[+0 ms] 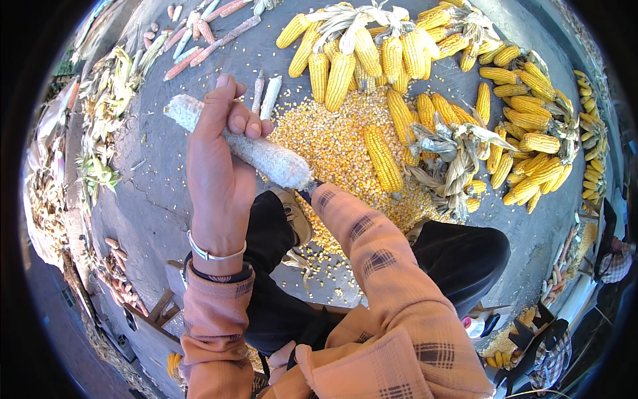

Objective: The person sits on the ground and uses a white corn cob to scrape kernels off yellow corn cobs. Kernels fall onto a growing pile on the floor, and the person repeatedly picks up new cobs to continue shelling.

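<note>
My left hand (222, 134) holds a stripped, whitish corn cob (271, 159), its thumb and curled fingers around the middle. A bracelet is on that wrist. My right hand is out of view; the right plaid sleeve (371, 239) reaches up to the cob's lower end, where a small part of a dark object (305, 193) shows. Beyond the cob lies a pile of loose corn kernels (329, 134), with a yellow ear of corn (383, 159) on it. Two stripped cobs (270, 97) lie just past my left fingers.
Bundled yellow ears (341, 80) lie at the pile's far side, more bundles (528, 114) to the right. Bare cobs (224, 40) lie at the far left, dry husks (107, 99) along the left edge. My dark-trousered knees flank the near kernels. Persons' checked clothing (615, 262) shows at lower right.
</note>
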`<state>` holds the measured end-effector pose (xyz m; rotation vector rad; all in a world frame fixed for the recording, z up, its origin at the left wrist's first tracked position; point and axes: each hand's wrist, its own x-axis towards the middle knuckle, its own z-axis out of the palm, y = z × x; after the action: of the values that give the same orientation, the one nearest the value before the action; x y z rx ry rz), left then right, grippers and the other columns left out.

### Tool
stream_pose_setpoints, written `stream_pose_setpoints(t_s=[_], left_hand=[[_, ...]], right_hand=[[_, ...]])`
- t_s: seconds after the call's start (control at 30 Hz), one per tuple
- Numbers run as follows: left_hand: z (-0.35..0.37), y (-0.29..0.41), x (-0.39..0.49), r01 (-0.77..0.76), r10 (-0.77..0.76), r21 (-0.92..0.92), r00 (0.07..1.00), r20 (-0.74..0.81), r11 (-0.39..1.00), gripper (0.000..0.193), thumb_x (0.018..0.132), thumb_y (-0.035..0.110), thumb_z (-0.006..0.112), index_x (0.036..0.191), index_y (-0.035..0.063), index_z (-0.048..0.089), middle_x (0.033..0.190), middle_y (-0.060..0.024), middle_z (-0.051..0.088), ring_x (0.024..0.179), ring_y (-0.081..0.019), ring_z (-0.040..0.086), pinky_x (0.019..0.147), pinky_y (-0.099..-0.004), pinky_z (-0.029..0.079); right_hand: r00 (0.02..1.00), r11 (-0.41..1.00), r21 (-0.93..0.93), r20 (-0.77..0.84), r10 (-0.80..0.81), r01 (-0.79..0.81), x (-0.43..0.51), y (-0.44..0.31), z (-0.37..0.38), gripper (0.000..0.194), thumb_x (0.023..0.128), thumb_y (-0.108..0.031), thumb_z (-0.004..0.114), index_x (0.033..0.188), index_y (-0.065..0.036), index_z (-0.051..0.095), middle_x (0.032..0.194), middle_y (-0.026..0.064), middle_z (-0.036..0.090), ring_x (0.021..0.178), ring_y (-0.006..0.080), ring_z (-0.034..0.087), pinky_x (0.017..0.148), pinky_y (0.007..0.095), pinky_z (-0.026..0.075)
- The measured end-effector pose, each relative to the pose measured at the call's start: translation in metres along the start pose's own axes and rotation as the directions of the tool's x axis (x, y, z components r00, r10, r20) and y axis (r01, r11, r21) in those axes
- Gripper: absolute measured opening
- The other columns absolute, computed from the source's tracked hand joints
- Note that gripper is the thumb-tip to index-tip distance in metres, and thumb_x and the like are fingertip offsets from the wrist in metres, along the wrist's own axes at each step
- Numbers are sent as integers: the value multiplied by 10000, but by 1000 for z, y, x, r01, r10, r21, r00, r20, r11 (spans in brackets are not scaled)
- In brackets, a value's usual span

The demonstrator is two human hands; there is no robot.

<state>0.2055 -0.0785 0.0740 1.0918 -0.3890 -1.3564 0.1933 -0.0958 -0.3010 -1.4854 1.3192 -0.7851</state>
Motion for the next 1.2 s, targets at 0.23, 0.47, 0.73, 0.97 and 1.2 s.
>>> stream_pose_setpoints(t_s=[0.23,0.47,0.73,0.97,1.2], left_hand=[[15,-32,-3,100,-118,184,989,88,978,186,903,219,637,918,56,548,591,35,417,525,-90,431,562,-284,426],[34,-64,-30,168,-355,487,878,321,857,242,861,215,694,992,33,603,771,6,571,629,-75,540,567,-229,464],[46,-75,-37,201,-400,442,816,418,874,182,878,193,663,957,35,618,751,6,583,620,-67,539,573,-225,451],[51,-88,-42,106,-306,415,838,453,904,144,883,173,648,918,39,607,749,0,587,611,-68,537,562,-228,441],[57,-85,-48,186,-351,381,833,428,906,166,898,188,628,877,40,556,674,1,548,559,-77,534,531,-228,449]], right_hand=[[887,743,-655,-416,-198,-141,27,4,-210,438,772,-277,705,1037,11,508,967,233,564,912,387,559,800,476,455],[935,293,-888,-349,70,-354,5,66,-280,493,808,-274,665,1126,62,494,1083,217,541,987,348,545,859,452,430],[873,212,-939,-145,466,-269,11,54,-287,655,726,-479,725,1155,5,618,1131,193,638,1057,287,610,890,353,466],[851,351,-924,58,522,-152,-23,39,-293,663,732,-488,723,1162,4,612,1112,177,642,1035,270,611,888,345,462],[861,506,-856,177,477,-105,-44,26,-284,671,738,-497,721,1170,3,607,1094,162,646,1014,252,612,887,337,458]])
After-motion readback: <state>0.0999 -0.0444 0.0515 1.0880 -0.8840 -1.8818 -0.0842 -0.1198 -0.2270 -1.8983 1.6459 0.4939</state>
